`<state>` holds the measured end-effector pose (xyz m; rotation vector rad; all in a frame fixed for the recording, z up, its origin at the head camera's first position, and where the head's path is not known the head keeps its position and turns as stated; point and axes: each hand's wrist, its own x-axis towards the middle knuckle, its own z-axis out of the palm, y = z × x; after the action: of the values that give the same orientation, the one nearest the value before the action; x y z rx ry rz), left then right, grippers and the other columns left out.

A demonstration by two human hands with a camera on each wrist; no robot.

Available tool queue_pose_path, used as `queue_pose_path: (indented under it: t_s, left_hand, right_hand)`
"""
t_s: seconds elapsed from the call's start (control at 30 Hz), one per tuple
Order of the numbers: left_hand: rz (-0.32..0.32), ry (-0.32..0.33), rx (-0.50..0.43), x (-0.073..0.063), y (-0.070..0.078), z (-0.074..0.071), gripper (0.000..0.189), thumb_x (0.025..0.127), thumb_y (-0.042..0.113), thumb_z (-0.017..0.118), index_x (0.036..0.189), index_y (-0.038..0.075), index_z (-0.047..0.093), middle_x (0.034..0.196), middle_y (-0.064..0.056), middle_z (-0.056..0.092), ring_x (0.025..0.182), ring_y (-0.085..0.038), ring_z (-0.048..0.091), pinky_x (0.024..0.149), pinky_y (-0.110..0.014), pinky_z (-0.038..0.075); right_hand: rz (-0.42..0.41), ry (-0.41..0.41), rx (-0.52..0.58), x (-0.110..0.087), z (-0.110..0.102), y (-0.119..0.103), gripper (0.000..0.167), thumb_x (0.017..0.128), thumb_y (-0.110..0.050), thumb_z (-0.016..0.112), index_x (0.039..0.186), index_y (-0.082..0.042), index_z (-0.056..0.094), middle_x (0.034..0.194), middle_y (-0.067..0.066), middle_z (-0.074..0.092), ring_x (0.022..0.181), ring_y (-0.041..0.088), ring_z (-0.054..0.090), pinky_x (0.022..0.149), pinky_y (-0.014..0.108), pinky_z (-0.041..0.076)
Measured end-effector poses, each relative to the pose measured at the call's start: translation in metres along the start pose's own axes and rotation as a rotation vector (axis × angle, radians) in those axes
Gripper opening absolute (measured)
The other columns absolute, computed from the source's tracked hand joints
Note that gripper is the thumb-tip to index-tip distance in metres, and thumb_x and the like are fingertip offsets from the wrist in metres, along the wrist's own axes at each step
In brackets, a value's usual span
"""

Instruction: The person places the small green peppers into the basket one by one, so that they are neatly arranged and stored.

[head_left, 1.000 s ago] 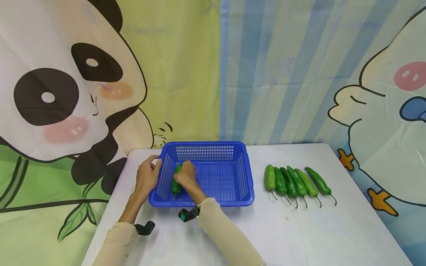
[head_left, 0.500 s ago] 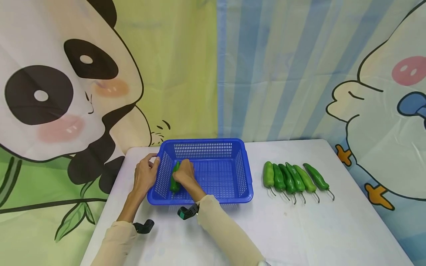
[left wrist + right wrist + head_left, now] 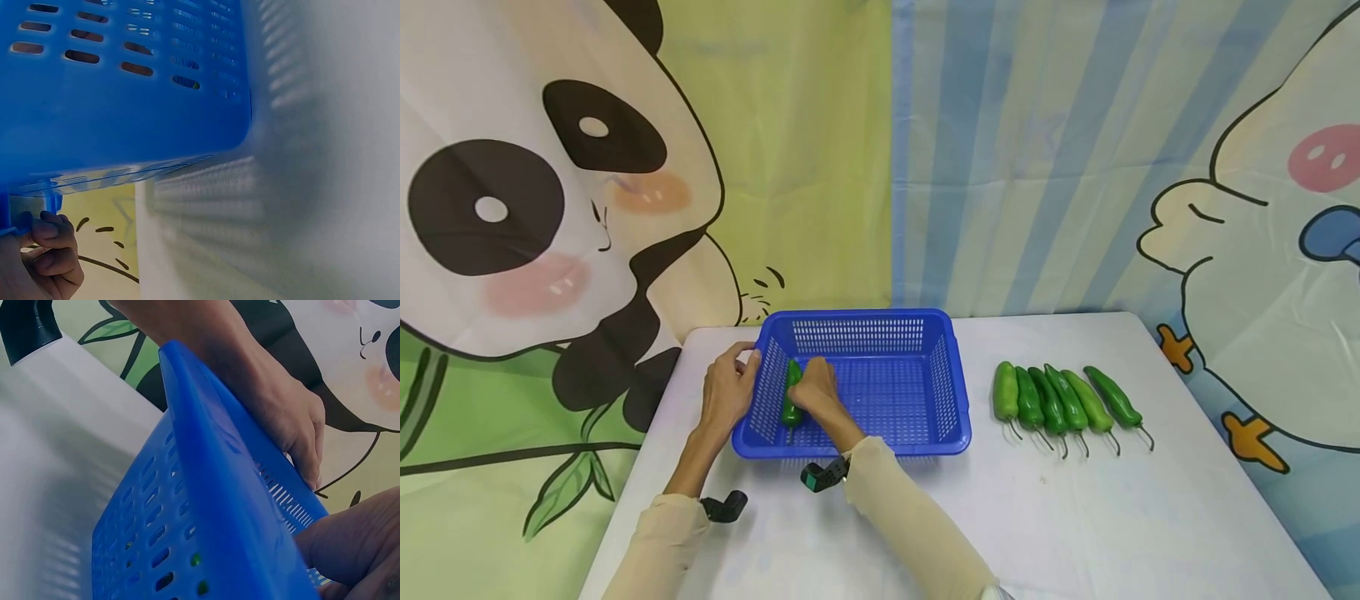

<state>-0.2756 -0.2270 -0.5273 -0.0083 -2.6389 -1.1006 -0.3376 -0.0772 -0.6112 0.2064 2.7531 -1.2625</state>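
A blue plastic basket (image 3: 850, 452) with slotted sides stands on the table. One long green chili pepper (image 3: 791, 414) lies inside it near the left wall, stem toward the front. My right hand (image 3: 820, 390) reaches over the front rim with curled fingers and holds this pepper, its thumb side covering the middle. My left hand (image 3: 727, 387) grips the basket's left rim; the left wrist view shows its bent fingers (image 3: 56, 256) at the edge. In the right wrist view, the front rim (image 3: 219, 469) hides most of the pepper.
Several green chili peppers (image 3: 1051, 408) lie side by side on the white table (image 3: 1075, 517) right of the basket, stems toward the front. A curtain (image 3: 820, 167) with cartoon animals hangs behind the table. Each wrist carries a small black camera (image 3: 824, 475).
The pepper in the basket has shifted slightly left and stands straighter along the left wall, my right hand moving with it. My left hand stays at the rim. The head view tilts slightly.
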Motion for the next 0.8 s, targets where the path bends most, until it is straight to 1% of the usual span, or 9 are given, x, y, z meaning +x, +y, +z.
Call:
queue_pose_path:
  t_s: [0.2, 0.33, 0.47, 0.6, 0.67, 0.7, 0.73, 0.8]
  left_hand:
    - [-0.008, 0.0, 0.006, -0.001, 0.0, 0.0, 0.04, 0.114, 0.028, 0.056, 0.141, 0.001, 0.068, 0.08, -0.019, 0.072, 0.065, -0.025, 0.063, 0.061, -0.034, 0.044]
    - [-0.006, -0.002, 0.009, -0.001, -0.001, 0.0, 0.041, 0.114, 0.029, 0.055, 0.141, 0.001, 0.068, 0.081, -0.019, 0.072, 0.067, -0.027, 0.064, 0.062, -0.035, 0.044]
    - [-0.007, -0.003, 0.011, 0.0, 0.0, 0.0, 0.042, 0.114, 0.03, 0.055, 0.142, 0.001, 0.068, 0.081, -0.019, 0.073, 0.068, -0.028, 0.065, 0.064, -0.035, 0.044]
    - [-0.015, 0.001, 0.018, 0.001, -0.001, 0.0, 0.041, 0.114, 0.029, 0.055, 0.142, 0.002, 0.068, 0.082, -0.02, 0.073, 0.069, -0.03, 0.066, 0.064, -0.036, 0.044]
    - [-0.017, 0.002, 0.02, 0.001, -0.001, 0.0, 0.041, 0.114, 0.029, 0.055, 0.142, 0.001, 0.068, 0.082, -0.02, 0.073, 0.069, -0.03, 0.066, 0.064, -0.036, 0.044]
    - [-0.017, 0.003, 0.021, 0.001, -0.001, 0.0, 0.041, 0.114, 0.029, 0.055, 0.142, 0.001, 0.068, 0.082, -0.02, 0.073, 0.069, -0.03, 0.066, 0.064, -0.036, 0.044]
    - [-0.017, 0.003, 0.021, 0.001, -0.001, 0.0, 0.041, 0.114, 0.028, 0.055, 0.142, 0.001, 0.068, 0.082, -0.02, 0.072, 0.069, -0.03, 0.065, 0.064, -0.036, 0.044]
    - [-0.015, 0.0, 0.019, 0.001, 0.0, 0.0, 0.041, 0.115, 0.029, 0.055, 0.142, 0.001, 0.067, 0.082, -0.02, 0.072, 0.069, -0.03, 0.065, 0.064, -0.036, 0.044]
  right_hand:
    - [-0.005, 0.011, 0.005, -0.005, -0.003, -0.002, 0.028, 0.069, -0.008, 0.089, 0.079, -0.012, 0.063, 0.075, 0.002, 0.063, 0.07, 0.017, 0.061, 0.066, 0.032, 0.056]
    - [-0.033, 0.028, 0.001, -0.005, -0.006, 0.001, 0.026, 0.067, -0.009, 0.088, 0.079, -0.013, 0.065, 0.073, 0.001, 0.064, 0.067, 0.016, 0.061, 0.063, 0.03, 0.055]
    - [-0.065, 0.052, -0.019, 0.001, -0.01, 0.006, 0.026, 0.068, -0.013, 0.09, 0.08, -0.014, 0.067, 0.073, 0.0, 0.067, 0.067, 0.014, 0.062, 0.059, 0.029, 0.055]
    - [-0.049, 0.053, -0.017, 0.011, -0.015, 0.013, 0.029, 0.073, -0.021, 0.094, 0.086, -0.01, 0.069, 0.08, 0.004, 0.07, 0.071, 0.018, 0.064, 0.06, 0.034, 0.056]
    - [-0.027, 0.046, 0.02, 0.013, -0.021, 0.014, 0.034, 0.074, -0.022, 0.095, 0.089, -0.008, 0.069, 0.082, 0.006, 0.069, 0.073, 0.02, 0.064, 0.061, 0.036, 0.056]
    - [-0.021, 0.047, 0.042, 0.013, -0.026, 0.014, 0.037, 0.073, -0.023, 0.097, 0.089, -0.007, 0.068, 0.081, 0.005, 0.068, 0.072, 0.02, 0.063, 0.061, 0.035, 0.055]
    - [-0.014, 0.045, 0.066, 0.012, -0.031, 0.013, 0.038, 0.072, -0.023, 0.098, 0.087, -0.007, 0.067, 0.079, 0.004, 0.065, 0.071, 0.02, 0.061, 0.06, 0.035, 0.055]
    - [-0.003, 0.019, 0.096, 0.005, -0.049, 0.009, 0.044, 0.073, -0.028, 0.101, 0.079, -0.012, 0.06, 0.071, -0.001, 0.055, 0.065, 0.017, 0.053, 0.056, 0.034, 0.05]
